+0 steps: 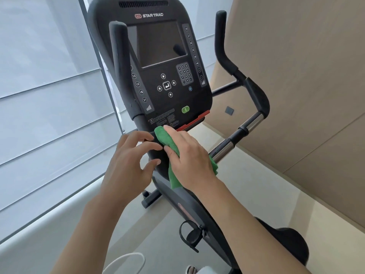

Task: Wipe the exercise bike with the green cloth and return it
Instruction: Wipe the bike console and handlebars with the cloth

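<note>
— Green cloth (172,143)?
— Bright green, fuzzy microfibre, bunched and folded. Pressed by the right hand (187,155) against the lower edge of the exercise bike (189,206) console (158,56), one tail hanging down over the black column beneath.
— Right fingers (173,133)?
— Laid nearly straight over the cloth, thumb tucked round its near edge.
— Left hand (131,161)?
— Just beside the cloth, fingers loosely curled, tips touching the console's bottom edge; gripping nothing.
— Counts?
— One cloth, two hands, one bike, one dark screen (160,43), two upright black handlebar (224,40) horns, one strapped pedal (192,235), one green button (185,109).
— Readable writing?
— "STAR TRAC" in white above the screen, beside a red logo. Keypad digits 1 to 9; side strips marked 12, 15, 18, 21 on the left. Fine print near the cloth too small to read.
</note>
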A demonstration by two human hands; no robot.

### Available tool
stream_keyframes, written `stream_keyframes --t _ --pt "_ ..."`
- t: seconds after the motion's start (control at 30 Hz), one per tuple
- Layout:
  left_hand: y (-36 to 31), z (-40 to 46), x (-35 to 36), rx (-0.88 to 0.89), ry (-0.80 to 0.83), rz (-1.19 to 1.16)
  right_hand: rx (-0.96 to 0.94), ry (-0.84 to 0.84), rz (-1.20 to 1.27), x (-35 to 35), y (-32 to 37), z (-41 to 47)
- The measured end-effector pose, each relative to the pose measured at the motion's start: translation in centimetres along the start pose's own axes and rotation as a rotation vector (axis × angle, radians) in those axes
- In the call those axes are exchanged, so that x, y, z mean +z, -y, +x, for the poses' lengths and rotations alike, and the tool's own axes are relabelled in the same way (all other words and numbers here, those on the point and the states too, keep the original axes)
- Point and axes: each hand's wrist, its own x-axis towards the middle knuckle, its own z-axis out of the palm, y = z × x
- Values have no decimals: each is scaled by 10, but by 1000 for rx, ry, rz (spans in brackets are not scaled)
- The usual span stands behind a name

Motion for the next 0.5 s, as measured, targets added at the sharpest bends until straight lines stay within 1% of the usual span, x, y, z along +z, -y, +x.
stream_keyframes --t 0.1,0.17,0.27,0.33,0.43,0.5 --pt "5 -2 -5 28 42 -29 -6 -49 -73 -3 0 -26" --pt "8 -3 -6 0 80 -75 -16 -88 -128 -4 3 -51" --pt "10 -3 1 -41 58 -91 -36 -118 -160 2 5 -69" --pt "11 -2 5 -56 28 -111 -9 -149 -120 6 2 -55" --pt "14 -3 8 -61 10 -152 59 -180 32 6 3 -14" --pt "15 -3 8 -62 4 -182 16 -185 126 4 10 18"
